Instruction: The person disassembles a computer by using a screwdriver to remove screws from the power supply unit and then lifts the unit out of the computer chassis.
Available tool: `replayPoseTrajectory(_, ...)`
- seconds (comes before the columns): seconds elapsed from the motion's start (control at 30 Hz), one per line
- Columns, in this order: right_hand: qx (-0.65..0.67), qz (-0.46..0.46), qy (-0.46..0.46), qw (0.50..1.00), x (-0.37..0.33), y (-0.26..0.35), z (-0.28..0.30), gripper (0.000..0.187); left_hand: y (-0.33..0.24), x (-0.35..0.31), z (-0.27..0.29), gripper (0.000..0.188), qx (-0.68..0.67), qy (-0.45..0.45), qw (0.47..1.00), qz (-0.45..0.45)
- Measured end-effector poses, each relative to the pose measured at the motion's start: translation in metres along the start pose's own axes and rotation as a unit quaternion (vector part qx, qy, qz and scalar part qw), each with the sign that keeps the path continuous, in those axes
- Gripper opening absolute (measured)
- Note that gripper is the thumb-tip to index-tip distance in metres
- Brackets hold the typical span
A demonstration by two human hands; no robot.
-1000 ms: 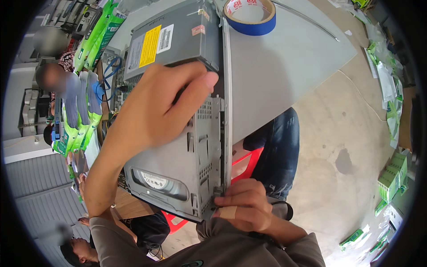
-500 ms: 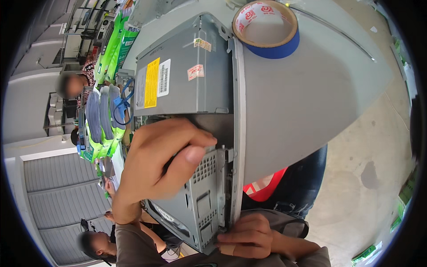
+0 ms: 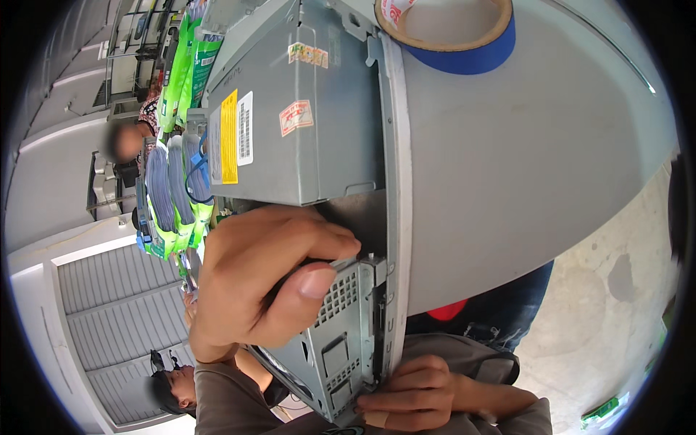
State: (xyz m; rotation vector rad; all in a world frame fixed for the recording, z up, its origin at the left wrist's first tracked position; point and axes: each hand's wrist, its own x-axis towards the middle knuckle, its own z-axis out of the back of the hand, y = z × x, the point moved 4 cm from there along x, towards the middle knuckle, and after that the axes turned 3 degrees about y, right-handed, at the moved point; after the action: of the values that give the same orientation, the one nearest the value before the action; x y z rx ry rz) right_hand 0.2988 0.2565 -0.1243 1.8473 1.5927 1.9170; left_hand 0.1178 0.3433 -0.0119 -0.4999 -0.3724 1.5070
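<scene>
An opened computer case is in front of me, its metal rim point(image 3: 400, 217) running from far to near. At its far end sits a grey power supply point(image 3: 337, 145) with yellow, white and red-printed stickers. My left hand point(image 3: 264, 279) is closed around the far edge of the perforated metal drive cage point(image 3: 337, 355), thumb on its outer face and fingertips bent into the gap beside the power supply. Part of the cage is hidden by this hand. My right hand point(image 3: 413, 395) has its fingers curled against the near corner of the case, next to the cage's lower end.
A roll of blue tape point(image 3: 475, 59) lies on the grey tabletop point(image 3: 536, 159), with a thin metal rod point(image 3: 616, 54) beyond it. Bright green packages point(image 3: 174, 181) stand at the left. Two people point(image 3: 177, 391) are over there too. Concrete floor point(image 3: 587, 362) shows at right.
The view has shifted closer, so the power supply looks larger and the tape sits higher and further right. Both hands keep nearly the same hold on the case.
</scene>
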Motion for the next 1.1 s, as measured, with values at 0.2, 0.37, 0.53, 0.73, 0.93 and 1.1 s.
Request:
replayPoseTrajectory(0.2, 0.018, -0.011, 0.013, 1.000, -0.003, 0.001, -0.001, 0.018, 0.003, -0.002, 0.001, 0.060, -0.004, 0.018, 1.000, -0.005)
replayPoseTrajectory(0.37, -0.003, -0.039, -0.005, 0.999, -0.011, 0.006, -0.011, 0.021, 0.004, -0.002, 0.003, 0.017, -0.018, 0.048, 0.994, -0.094)
replayPoseTrajectory(0.53, -0.027, -0.043, 0.000, 0.999, -0.009, 0.009, -0.011, 0.021, -0.002, 0.001, 0.003, 0.056, 0.011, 0.065, 0.997, 0.036)
replayPoseTrajectory(0.73, -0.073, -0.028, -0.017, 0.997, -0.014, 0.013, -0.019, 0.024, 0.006, -0.001, 0.015, 0.062, 0.024, 0.129, 0.991, 0.029)
replayPoseTrajectory(0.93, -0.090, -0.050, -0.011, 0.995, -0.015, 0.016, -0.017, 0.026, 0.018, -0.004, 0.011, 0.051, 0.017, 0.147, 0.988, -0.035)
replayPoseTrajectory(1.1, -0.096, -0.038, -0.080, 0.991, -0.019, 0.017, -0.023, 0.027, 0.021, -0.011, 0.012, 0.045, 0.052, 0.113, 0.990, -0.060)
